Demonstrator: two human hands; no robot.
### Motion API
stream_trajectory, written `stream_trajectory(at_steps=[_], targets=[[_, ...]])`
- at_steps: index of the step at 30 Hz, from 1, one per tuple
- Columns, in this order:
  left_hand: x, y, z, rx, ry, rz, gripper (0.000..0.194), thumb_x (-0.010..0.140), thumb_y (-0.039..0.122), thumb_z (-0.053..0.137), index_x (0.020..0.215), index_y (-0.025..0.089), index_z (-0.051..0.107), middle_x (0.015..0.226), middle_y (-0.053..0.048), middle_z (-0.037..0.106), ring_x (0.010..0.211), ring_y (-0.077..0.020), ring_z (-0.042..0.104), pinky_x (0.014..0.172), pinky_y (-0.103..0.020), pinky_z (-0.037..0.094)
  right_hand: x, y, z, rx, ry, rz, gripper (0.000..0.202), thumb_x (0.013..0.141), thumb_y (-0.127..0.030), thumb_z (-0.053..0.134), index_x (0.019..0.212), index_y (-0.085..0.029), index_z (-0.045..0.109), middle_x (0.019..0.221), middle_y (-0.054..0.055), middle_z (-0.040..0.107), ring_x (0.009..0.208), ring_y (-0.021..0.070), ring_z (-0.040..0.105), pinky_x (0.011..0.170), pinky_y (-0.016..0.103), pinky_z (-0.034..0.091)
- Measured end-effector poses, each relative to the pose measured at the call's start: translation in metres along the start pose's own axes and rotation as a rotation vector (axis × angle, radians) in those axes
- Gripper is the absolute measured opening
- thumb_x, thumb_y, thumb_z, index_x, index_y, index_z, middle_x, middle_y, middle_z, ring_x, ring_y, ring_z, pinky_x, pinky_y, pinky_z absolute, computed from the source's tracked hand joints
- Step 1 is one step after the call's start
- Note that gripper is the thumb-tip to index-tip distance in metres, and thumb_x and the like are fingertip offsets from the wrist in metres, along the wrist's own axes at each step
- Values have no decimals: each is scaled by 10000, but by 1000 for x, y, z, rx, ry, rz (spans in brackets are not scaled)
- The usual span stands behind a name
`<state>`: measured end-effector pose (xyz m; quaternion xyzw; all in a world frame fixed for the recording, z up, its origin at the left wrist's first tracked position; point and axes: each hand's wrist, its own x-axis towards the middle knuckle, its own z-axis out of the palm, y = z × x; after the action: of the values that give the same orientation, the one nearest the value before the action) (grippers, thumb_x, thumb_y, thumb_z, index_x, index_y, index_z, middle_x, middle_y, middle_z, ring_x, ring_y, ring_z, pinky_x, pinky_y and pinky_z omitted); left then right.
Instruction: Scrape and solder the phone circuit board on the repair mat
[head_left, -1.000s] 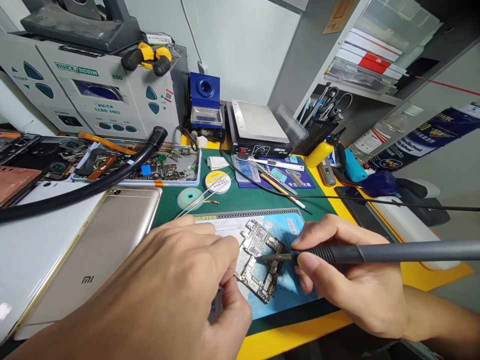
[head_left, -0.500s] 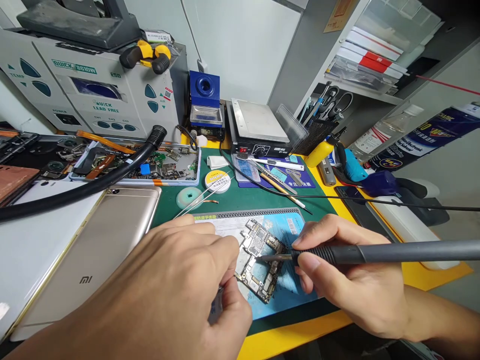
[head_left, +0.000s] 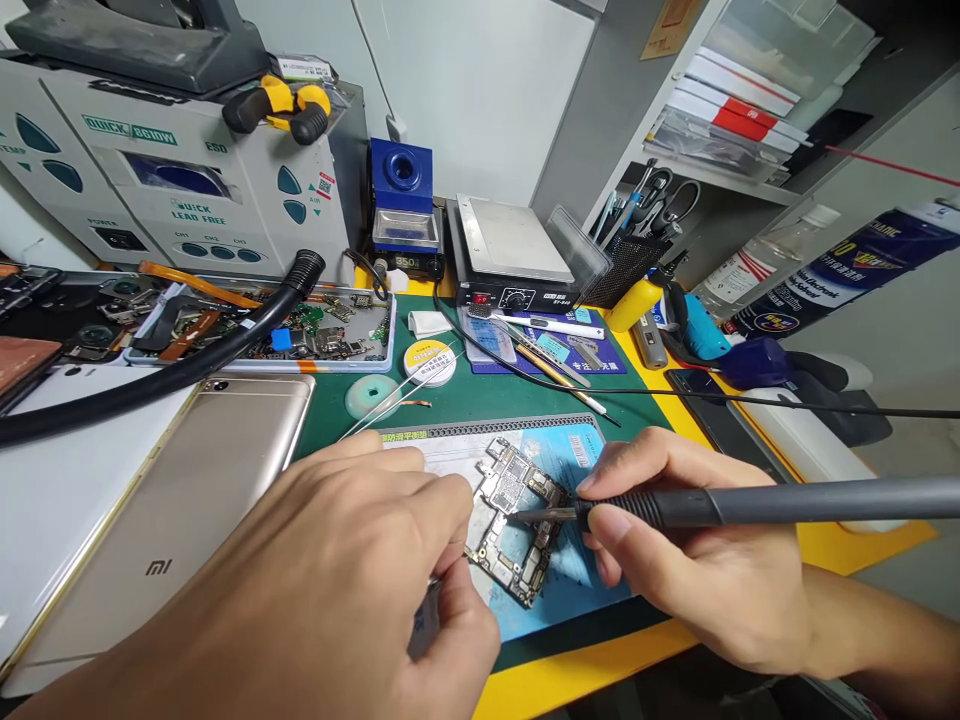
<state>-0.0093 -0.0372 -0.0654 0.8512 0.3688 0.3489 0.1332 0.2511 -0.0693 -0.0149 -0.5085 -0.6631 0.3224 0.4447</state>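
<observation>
My right hand (head_left: 697,550) grips a soldering iron (head_left: 720,506) like a pen, its tip pointing left onto the middle of a phone circuit board (head_left: 496,548). The board has a squarish opening and lies flat on a blue and white printed mat (head_left: 577,580). At the board's left edge my left hand (head_left: 360,540) is closed, thumb pressed to the bent fingers. What it pinches is hidden behind the fingers. Thin silvery strands (head_left: 409,385) rise behind its knuckles; whether they join what it pinches, I cannot tell.
A gold phone (head_left: 202,520) lies at left, below a black hose (head_left: 187,368) and a tray of boards (head_left: 386,345). A hot-air station (head_left: 180,190), an iron stand (head_left: 405,190) and a hot plate (head_left: 514,240) stand behind. A black cable (head_left: 675,398) crosses above my right hand.
The whole view has shifted slightly left. Both hands and the iron keep nearly the same places at the board, with the tip still on its middle.
</observation>
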Motion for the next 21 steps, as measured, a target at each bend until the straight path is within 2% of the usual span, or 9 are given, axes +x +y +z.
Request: stream_trajectory(at_steps=[8, 14, 21], targets=[[-4, 1, -2, -17, -4, 33, 276, 894, 140, 655, 793, 308, 461, 663, 29, 463, 641, -221, 493, 675, -443, 331, 0, 0, 0, 42, -3, 15, 292, 878, -22, 853, 871, -306, 786, 590, -67, 782, 416, 152, 679, 422, 240, 554], [-6, 1, 0, 76, -24, 24, 283, 938, 151, 613, 815, 316, 418, 726, 15, 478, 718, -233, 552, 697, -438, 306, 1, -1, -1, 34, 6, 7, 277, 883, -33, 851, 885, -302, 784, 583, -67, 775, 412, 149, 667, 414, 238, 546], [-6, 0, 0, 78, -6, 47, 291, 925, 149, 615, 816, 319, 405, 711, 19, 469, 698, -230, 525, 714, -449, 318, 2, 0, -3, -1, 12, -45, 284, 877, -19, 853, 898, -297, 804, 596, -72, 784, 403, 142, 690, 435, 235, 575]])
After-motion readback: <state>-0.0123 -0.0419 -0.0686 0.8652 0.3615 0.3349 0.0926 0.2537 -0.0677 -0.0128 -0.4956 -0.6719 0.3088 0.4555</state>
